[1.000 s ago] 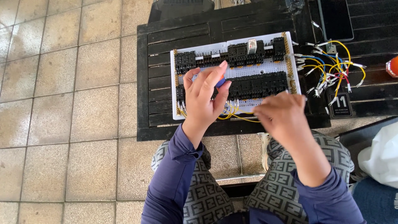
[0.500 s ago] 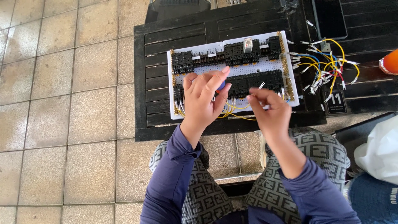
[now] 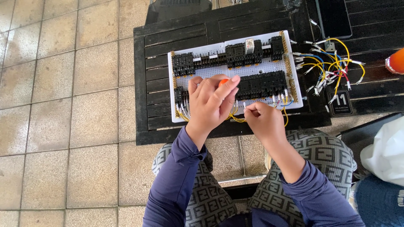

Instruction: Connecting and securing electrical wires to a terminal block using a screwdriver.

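A white perforated board (image 3: pixel 269 67) with rows of black terminal blocks lies on a black slatted table (image 3: pixel 155 84). My left hand (image 3: pixel 210 103) hovers over the board's lower left part, fingers curled around a tool with an orange tip (image 3: pixel 224 82). My right hand (image 3: pixel 263 120) is at the board's near edge and pinches the white end of a thin yellow wire (image 3: pixel 244 106). Yellow wires loop under both hands along the board's front edge.
A bundle of loose yellow, red and blue wires (image 3: pixel 332 67) lies right of the board, beside a small black tag (image 3: pixel 341 103). A dark tablet (image 3: pixel 334 17) sits at the table's far right. An orange object (image 3: pixel 395 61) and a white bag (image 3: pixel 385 151) are at the right edge.
My right hand has drawn back left toward the board's front edge and now pinches a wire end. My left hand stays over the board's left part. The camera view has shifted slightly.
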